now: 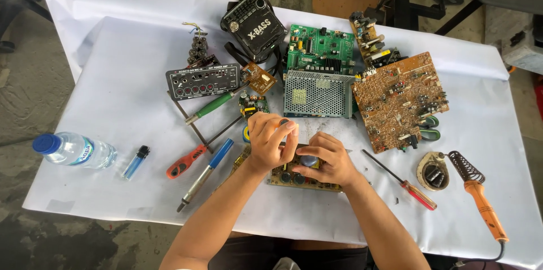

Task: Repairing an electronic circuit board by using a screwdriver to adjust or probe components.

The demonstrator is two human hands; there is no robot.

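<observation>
While the right hand (pixel 328 159) pins the small circuit board (pixel 302 176) flat on the worktop (pixel 113 94), grip closed over its parts, the left hand (pixel 268 140) pinches something orange above it, screwdrivers (pixel 186 161) lying just left.

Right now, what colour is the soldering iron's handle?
Orange, on the soldering iron lying at the table's right; head view.

water bottle (pixel 73 150), lighter (pixel 136 162), soldering iron (pixel 481 191)
</observation>
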